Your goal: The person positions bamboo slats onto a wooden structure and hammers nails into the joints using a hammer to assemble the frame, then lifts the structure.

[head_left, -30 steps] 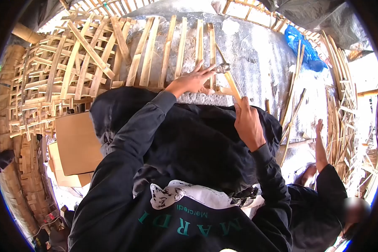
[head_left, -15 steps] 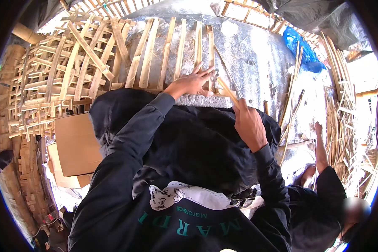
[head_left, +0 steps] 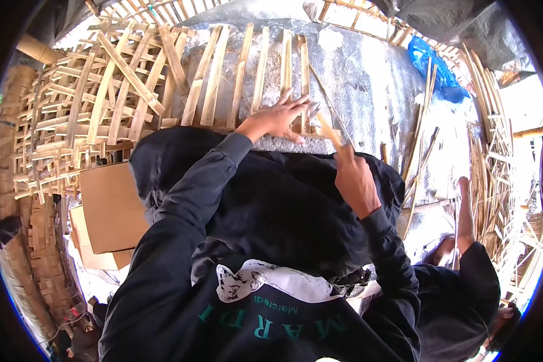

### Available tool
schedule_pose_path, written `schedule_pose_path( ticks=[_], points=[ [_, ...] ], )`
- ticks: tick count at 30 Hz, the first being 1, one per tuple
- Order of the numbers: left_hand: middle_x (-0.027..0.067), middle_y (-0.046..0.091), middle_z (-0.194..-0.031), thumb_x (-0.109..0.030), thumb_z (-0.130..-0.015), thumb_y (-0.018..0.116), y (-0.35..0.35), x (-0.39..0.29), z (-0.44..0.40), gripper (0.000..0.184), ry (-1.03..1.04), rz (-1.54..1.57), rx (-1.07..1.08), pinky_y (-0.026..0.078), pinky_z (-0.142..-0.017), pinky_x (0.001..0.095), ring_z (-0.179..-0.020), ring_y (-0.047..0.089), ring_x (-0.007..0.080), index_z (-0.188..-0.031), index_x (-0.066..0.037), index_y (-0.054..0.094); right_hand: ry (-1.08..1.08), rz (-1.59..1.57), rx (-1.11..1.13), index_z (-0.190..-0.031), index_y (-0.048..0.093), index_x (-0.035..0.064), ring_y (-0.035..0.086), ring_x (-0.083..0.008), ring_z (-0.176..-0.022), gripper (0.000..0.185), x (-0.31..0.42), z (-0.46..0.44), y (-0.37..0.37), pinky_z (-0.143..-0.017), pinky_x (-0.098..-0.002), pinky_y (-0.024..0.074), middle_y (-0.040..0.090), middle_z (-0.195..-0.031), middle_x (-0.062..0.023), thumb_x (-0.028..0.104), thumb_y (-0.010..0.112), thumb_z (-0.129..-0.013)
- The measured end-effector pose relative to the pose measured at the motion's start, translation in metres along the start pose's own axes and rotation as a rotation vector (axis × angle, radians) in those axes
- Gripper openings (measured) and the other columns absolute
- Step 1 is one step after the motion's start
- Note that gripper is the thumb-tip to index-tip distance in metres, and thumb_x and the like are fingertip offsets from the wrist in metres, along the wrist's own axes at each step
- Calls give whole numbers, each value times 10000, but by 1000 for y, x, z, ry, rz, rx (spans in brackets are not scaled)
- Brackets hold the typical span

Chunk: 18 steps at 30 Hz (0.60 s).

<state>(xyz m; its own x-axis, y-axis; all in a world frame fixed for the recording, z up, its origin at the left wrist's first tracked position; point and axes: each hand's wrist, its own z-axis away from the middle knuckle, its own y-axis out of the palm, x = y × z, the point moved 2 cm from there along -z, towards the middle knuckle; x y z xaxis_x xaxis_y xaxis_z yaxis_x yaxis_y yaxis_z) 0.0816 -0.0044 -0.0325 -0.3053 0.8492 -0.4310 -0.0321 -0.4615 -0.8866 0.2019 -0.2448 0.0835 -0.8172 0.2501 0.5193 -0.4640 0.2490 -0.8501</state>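
Right hand: closed round the wooden handle of a hammer-like tool. This hand (head_left: 357, 181) has its grip wrapped shut near the handle's lower end; the tool (head_left: 328, 128) points up and inward.
Tool head: metal-looking and blurred, just beside the left fingertips. Probably the heavy end, with a stiff, light handle best taken low, away from the head.
Left hand: grip spread wide and laid flat. This hand (head_left: 274, 120) presses over the lower ends of the slats, fingers fanned, thumb toward the crosspiece; whether it pinches one, I cannot tell.
Slats: long, pale, bamboo-like strips (head_left: 262, 66), upright in the view and side by side, apart from one another. They look light and stiff with a little spring, and may split at the ends; a flat hold close to the crosspiece should steady them.
Crosspiece: a narrow strip (head_left: 223, 128) running across the slats' lower ends, beside a speckled pale block (head_left: 277, 143).
Around them: silvery sheeting (head_left: 368, 90) beneath, a woven lattice (head_left: 48, 127) at the left.
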Motion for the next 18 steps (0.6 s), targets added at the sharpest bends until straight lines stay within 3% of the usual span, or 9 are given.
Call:
schedule_pose_path(
  ticks=[2, 6, 8, 9, 14, 16, 18],
  points=[
    [63, 121, -1751, -759, -740, 758, -4, -4, 1, 1248, -29, 27, 5, 249, -1242, 670, -1572, -31, 500, -1670, -160, 181, -43, 159, 101, -1073, 468, -20, 630, -502, -675, 172, -3, 3, 1, -584, -578, 495, 626, -734, -310, 106, 575, -1027],
    [25, 109, -1755, -736, -744, 766, 2, -1, 1, 1216, -39, 39, -5, 264, -1239, 667, -1587, -23, 458, -1672, -200, 190, -93, 67, -6, -1071, 465, -14, 633, -495, -668, 176, 9, 2, -8, -581, -574, 500, 624, -728, -312, 113, 577, -1027],
    [65, 110, -1753, -732, -791, 733, -4, -6, 5, 1196, -40, 4, 25, 219, -1261, 644, -1584, -24, 467, -1674, -159, 165, 25, -10, -77, -1061, 471, -6, 646, -486, -699, 183, 9, 2, -3, -613, -587, 502, 627, -749, -316, 135, 582, -1027],
    [65, 110, -1754, -735, -791, 731, -6, -7, 6, 1195, -35, 11, 10, 215, -1262, 642, -1585, -27, 465, -1673, -158, 168, 33, 3, -8, -1054, 479, -4, 649, -483, -695, 185, 4, 2, 0, -604, -584, 503, 623, -729, -308, 145, 585, -1027],
    [83, 105, -1753, -752, -784, 725, 0, -1, 0, 1192, -18, 37, -15, 187, -1275, 626, -1581, -26, 476, -1665, -147, 198, -115, 231, 26, -1074, 488, -9, 640, -492, -637, 184, 9, 0, -11, -552, -570, 500, 623, -671, -273, 141, 586, -1029],
    [93, 89, -1754, -782, -783, 700, 3, -4, 1, 1215, -20, -53, 22, 183, -1277, 622, -1581, -27, 478, -1668, -135, 176, -11, 29, -70, -1082, 490, -7, 648, -491, -646, 202, 16, -1, -12, -572, -581, 503, 645, -698, -261, 165, 584, -1032],
    [92, 72, -1757, -788, -788, 689, 0, -3, 1, 1222, -45, 11, 49, 181, -1277, 622, -1581, -38, 476, -1671, -130, 158, -45, 0, -125, -1095, 491, -11, 651, -491, -652, 213, 6, 3, -3, -578, -590, 496, 650, -711, -259, 170, 585, -1032]
  ],
)
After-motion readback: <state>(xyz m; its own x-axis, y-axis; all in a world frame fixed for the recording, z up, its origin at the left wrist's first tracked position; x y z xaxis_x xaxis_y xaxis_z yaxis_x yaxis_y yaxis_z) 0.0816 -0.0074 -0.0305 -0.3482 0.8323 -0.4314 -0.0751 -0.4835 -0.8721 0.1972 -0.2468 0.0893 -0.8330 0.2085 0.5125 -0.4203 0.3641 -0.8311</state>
